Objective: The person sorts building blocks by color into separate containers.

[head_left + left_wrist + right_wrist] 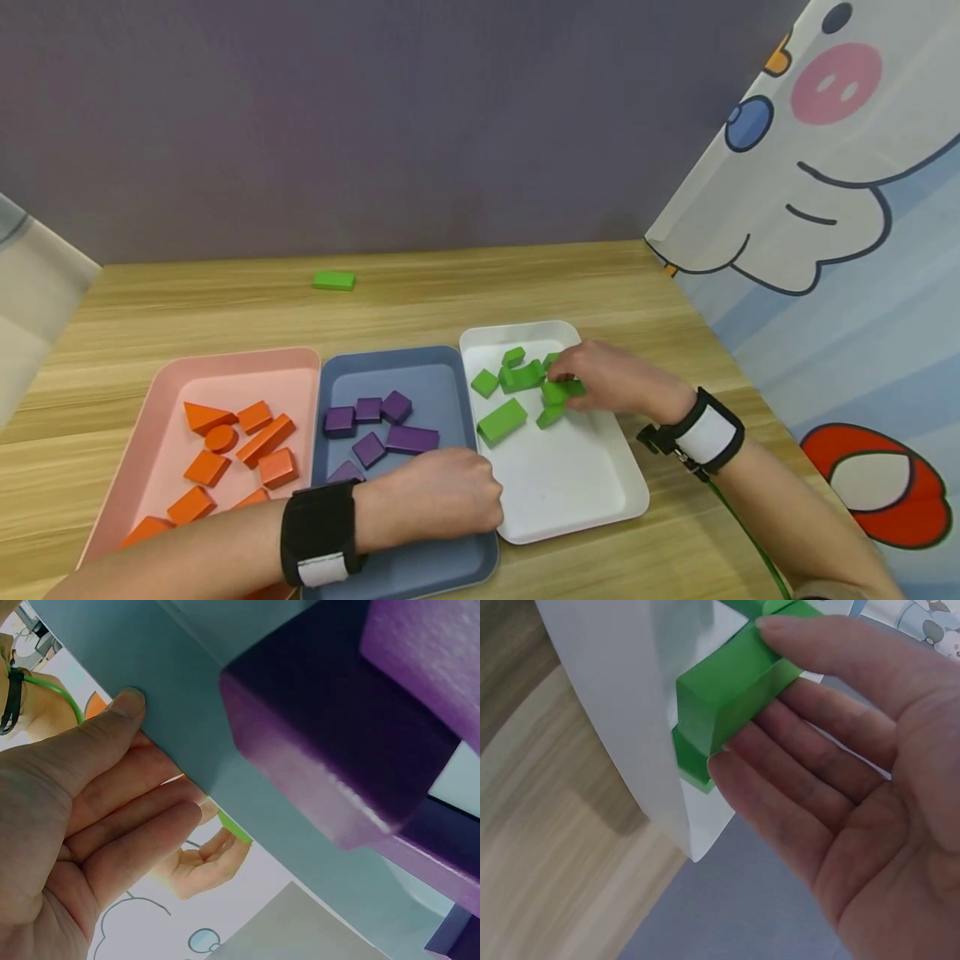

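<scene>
My right hand is over the upper right of the white tray, holding a green block between thumb and fingers. Several other green blocks, among them a large rectangular one and a curved arch, lie around it in that tray. My left hand is at the right side of the blue tray. In the left wrist view its thumb lies against that tray's wall while the fingers curl at the rim, pinching it. Purple blocks sit inside the blue tray.
A pink tray with several orange blocks stands at the left, partly behind my left forearm. One flat green block lies on the wooden table near the grey back wall. A cartoon-printed wall borders the right side.
</scene>
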`<act>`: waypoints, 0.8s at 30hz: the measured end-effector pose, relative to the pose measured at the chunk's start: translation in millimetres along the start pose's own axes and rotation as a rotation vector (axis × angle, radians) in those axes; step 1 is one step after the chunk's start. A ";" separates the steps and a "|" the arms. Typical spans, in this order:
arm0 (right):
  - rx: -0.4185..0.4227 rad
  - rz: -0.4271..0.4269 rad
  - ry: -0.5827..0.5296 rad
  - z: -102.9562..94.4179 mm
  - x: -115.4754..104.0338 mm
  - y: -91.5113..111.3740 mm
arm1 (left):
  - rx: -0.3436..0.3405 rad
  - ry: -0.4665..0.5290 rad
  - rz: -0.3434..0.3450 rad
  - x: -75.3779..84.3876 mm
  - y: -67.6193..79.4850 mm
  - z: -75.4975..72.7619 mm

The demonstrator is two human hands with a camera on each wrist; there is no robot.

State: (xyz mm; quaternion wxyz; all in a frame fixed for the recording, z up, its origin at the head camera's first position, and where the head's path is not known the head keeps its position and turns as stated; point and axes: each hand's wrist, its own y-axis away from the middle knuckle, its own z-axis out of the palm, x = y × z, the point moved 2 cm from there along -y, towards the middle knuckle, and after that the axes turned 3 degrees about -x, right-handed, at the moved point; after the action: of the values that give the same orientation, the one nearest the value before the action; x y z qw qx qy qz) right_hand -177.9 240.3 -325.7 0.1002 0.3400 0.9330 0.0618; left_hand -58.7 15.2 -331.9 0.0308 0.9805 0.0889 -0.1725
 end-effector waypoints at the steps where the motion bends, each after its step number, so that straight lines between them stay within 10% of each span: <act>1: 0.003 0.000 0.006 -0.1 0.3 -0.4 | -0.001 0.004 -0.001 -0.1 0.1 -0.2; 24: -0.065 0.100 0.075 15.3 2.4 -6.4 | 0.006 -0.001 -0.001 -0.1 0.5 -1.3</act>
State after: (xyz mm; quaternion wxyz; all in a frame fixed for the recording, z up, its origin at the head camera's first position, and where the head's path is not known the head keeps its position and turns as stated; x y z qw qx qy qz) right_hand -180.1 237.8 -342.1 0.0730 0.3801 0.9155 0.1095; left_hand -58.2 14.8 -330.6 0.0278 0.9805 0.0887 -0.1731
